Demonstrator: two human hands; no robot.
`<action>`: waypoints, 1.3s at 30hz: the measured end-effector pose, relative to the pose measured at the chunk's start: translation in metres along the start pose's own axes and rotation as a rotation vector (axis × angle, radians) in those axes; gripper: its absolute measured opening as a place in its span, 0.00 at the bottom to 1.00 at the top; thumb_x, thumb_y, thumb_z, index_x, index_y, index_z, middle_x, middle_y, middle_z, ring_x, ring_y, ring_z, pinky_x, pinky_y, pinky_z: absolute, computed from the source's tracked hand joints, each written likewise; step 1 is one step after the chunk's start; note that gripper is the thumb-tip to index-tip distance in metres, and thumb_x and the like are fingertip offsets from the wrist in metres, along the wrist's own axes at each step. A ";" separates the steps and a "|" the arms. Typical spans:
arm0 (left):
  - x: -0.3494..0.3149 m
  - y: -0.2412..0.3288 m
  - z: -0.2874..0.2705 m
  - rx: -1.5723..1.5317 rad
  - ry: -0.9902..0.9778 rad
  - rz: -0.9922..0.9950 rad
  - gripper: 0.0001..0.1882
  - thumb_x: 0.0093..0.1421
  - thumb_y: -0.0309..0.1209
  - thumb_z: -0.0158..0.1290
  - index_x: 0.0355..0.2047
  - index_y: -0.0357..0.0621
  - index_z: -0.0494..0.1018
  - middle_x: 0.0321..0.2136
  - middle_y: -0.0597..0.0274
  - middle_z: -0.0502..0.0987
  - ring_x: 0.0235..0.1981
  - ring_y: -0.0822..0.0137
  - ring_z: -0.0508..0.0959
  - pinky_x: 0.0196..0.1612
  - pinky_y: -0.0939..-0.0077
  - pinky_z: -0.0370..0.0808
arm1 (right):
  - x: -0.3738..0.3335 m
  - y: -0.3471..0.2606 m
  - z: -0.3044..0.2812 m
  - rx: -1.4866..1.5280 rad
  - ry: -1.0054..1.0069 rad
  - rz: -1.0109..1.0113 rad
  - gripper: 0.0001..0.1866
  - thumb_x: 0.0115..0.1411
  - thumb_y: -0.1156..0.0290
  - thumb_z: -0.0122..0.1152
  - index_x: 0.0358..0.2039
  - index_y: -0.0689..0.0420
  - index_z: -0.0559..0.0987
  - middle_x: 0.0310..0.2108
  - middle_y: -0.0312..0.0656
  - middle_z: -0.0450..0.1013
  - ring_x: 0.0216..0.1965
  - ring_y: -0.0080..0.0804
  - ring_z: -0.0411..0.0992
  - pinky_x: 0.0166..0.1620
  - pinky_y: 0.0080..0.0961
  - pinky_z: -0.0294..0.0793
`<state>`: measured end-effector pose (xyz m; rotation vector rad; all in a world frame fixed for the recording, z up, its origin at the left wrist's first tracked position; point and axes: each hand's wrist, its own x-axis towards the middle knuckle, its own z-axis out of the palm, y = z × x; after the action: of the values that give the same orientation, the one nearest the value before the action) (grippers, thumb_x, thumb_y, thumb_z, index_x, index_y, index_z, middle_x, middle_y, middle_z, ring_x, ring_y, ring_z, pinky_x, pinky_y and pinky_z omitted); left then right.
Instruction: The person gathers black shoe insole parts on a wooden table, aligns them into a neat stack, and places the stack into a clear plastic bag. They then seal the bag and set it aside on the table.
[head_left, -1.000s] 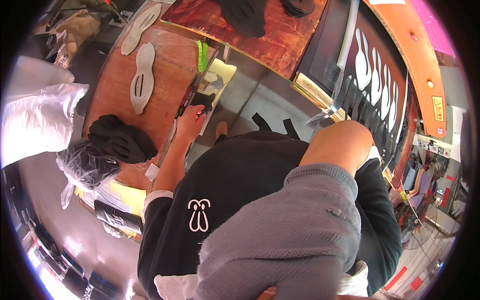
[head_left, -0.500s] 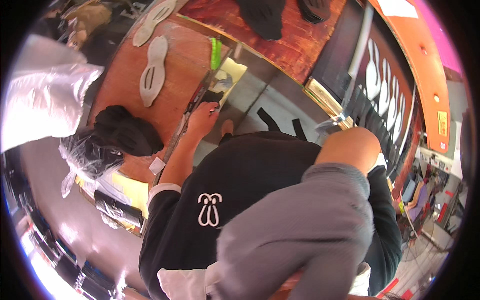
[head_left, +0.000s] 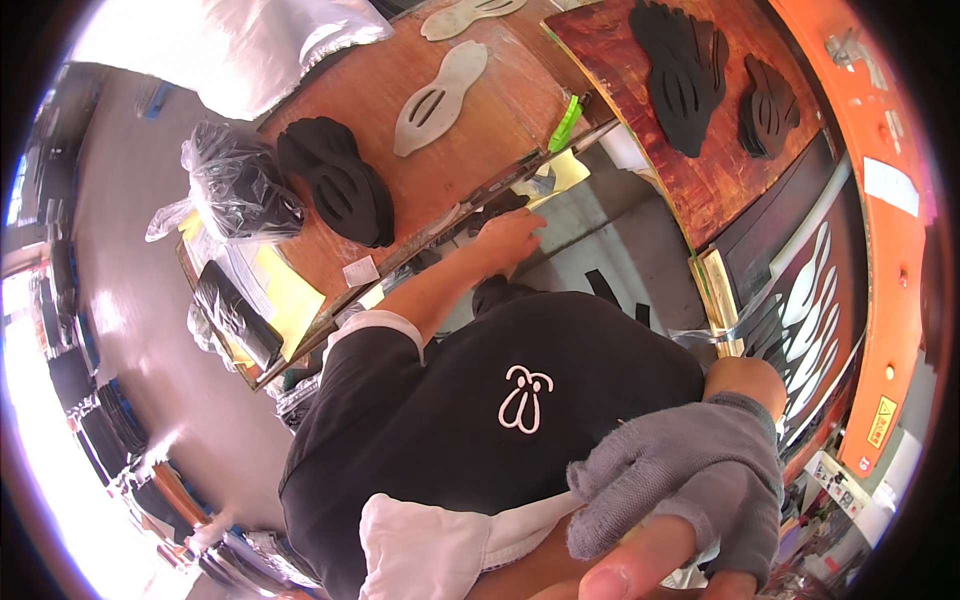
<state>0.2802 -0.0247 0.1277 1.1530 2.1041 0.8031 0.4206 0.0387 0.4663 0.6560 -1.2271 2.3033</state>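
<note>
Left hand [head_left: 510, 238], fingers flat on a thin glossy sheet [head_left: 565, 215]: likely light, floppy, slick, best pinched at an edge; gloved right hand [head_left: 690, 500] loosely open, empty.

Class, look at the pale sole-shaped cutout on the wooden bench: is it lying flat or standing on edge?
Flat. The pale cutout shows its full outline and both slots face up on the wooden bench.
</note>
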 end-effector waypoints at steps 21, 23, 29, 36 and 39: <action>0.084 0.038 -0.062 -0.484 -0.133 0.074 0.24 0.59 0.32 0.52 0.56 0.40 0.65 0.43 0.57 0.75 0.45 0.65 0.75 0.48 0.72 0.71 | -0.018 -0.060 -0.111 -0.685 -0.126 0.179 0.16 0.57 0.72 0.58 0.45 0.65 0.76 0.41 0.50 0.74 0.40 0.40 0.73 0.38 0.29 0.73; 0.126 0.072 -0.070 -0.693 -0.051 0.113 0.27 0.60 0.33 0.53 0.58 0.41 0.62 0.49 0.55 0.72 0.50 0.64 0.72 0.52 0.71 0.69 | -0.032 -0.056 -0.155 -0.825 0.313 0.476 0.21 0.56 0.72 0.59 0.51 0.62 0.72 0.47 0.45 0.73 0.44 0.32 0.72 0.43 0.25 0.70; 0.224 0.139 -0.070 -0.889 0.144 -0.068 0.33 0.58 0.30 0.54 0.61 0.36 0.55 0.57 0.50 0.64 0.56 0.63 0.65 0.57 0.71 0.62 | -0.056 0.002 -0.318 -0.871 0.911 0.693 0.39 0.51 0.63 0.64 0.60 0.67 0.60 0.56 0.51 0.63 0.54 0.37 0.67 0.57 0.27 0.63; 0.246 0.156 -0.060 -1.082 0.289 -0.204 0.31 0.53 0.24 0.57 0.57 0.34 0.59 0.47 0.54 0.70 0.48 0.65 0.71 0.51 0.74 0.68 | 0.010 0.034 -0.417 -0.984 0.804 0.758 0.38 0.37 0.55 0.70 0.45 0.71 0.73 0.40 0.59 0.75 0.43 0.47 0.76 0.43 0.36 0.76; 0.251 0.153 -0.070 -1.179 0.175 -0.247 0.31 0.55 0.26 0.54 0.58 0.43 0.57 0.46 0.55 0.71 0.47 0.62 0.72 0.48 0.62 0.71 | 0.025 0.037 -0.426 -1.155 1.058 0.993 0.35 0.36 0.56 0.70 0.41 0.68 0.75 0.37 0.58 0.76 0.42 0.46 0.76 0.43 0.37 0.76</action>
<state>0.1952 0.2461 0.2319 0.1798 1.3754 1.6963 0.2955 0.3857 0.2480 -1.5979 -2.0188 1.4299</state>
